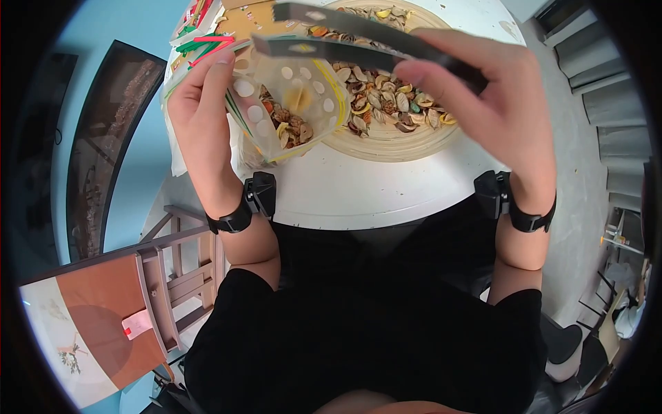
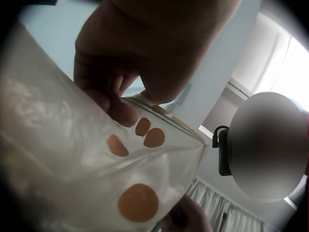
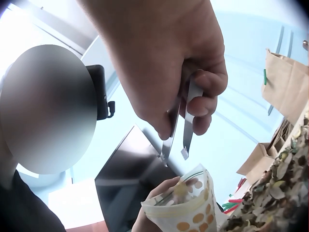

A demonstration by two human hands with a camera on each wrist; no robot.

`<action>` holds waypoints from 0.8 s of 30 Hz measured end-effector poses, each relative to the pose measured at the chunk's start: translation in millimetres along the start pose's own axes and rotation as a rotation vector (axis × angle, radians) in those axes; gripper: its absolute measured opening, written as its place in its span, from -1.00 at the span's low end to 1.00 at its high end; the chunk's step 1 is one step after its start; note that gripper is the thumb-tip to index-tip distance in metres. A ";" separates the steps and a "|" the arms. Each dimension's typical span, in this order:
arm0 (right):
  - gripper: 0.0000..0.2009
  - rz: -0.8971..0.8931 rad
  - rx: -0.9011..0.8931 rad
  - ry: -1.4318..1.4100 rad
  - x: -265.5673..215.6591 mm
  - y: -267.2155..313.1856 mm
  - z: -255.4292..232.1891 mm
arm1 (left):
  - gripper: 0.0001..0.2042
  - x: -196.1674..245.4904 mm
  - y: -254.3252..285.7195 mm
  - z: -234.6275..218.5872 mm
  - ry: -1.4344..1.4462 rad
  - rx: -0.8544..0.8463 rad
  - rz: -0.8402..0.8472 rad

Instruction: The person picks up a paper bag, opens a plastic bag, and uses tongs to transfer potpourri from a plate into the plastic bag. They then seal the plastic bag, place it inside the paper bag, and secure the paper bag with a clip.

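Left hand [image 1: 201, 110] pinches the rim of the dotted plastic bag [image 1: 270, 84] between thumb and fingers. The bag is tilted with its mouth parted, above the tabletop [image 1: 386, 190] toward its left edge; whether its base rests there I cannot tell. Beyond my knuckles, red and green strips [image 1: 196, 47] lie near the tabletop's far left corner, clear of the bag's mouth.

Inside the bag, dried pieces [image 1: 295, 131] sit low against the wall. Above them shows a blurred tan piece [image 1: 298, 99]; I cannot tell whether it is falling or resting.

Tongs [image 1: 345, 54] cross over the mouth, arms spread, with nothing visible between the tips. My right hand [image 1: 496, 93] grips them by the rear section. To its left and below, the round tray [image 1: 414, 150] of dried petals [image 1: 386, 103] stands right of the bag, toward the tabletop's far edge.

Recommended handling: hold the mouth wide and angled toward the tongs. Release only with both tips inside the rim. Use light pressure; dry petals will probably crumble. Avoid hooking the thin plastic with the serrated tips.
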State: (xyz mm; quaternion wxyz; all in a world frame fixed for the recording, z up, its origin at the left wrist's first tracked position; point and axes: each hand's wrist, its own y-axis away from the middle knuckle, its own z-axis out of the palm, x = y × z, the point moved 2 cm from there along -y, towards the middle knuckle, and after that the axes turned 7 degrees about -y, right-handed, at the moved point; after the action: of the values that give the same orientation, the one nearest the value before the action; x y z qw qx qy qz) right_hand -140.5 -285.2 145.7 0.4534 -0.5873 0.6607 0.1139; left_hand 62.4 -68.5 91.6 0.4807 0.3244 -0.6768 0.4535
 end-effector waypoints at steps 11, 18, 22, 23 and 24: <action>-0.68 0.055 -0.089 0.488 58.9 -31.3 42.4 | -0.71 16.3 -1.4 -20.8 -0.018 0.142 0.029; -0.65 0.205 -0.174 0.489 44.2 -24.7 -2.0 | -0.71 16.7 -2.9 -35.1 0.018 0.156 0.013; -0.64 0.161 -0.137 0.418 20.2 -44.6 12.7 | -0.71 20.1 -2.1 -51.2 0.050 0.214 -0.003; -0.64 0.122 -0.157 0.419 10.4 -47.9 23.9 | -0.71 22.8 -1.6 -52.2 0.064 0.231 -0.009; -0.63 0.086 -0.180 0.418 2.8 -49.3 33.6 | -0.71 22.8 -1.3 -53.3 0.078 0.248 -0.019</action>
State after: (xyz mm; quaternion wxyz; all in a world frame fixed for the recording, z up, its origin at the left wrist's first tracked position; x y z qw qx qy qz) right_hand -81.2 -278.1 143.6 0.2473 -0.6076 0.7517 0.0674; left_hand 75.1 -19.7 120.3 0.4671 0.3698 -0.5933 0.5413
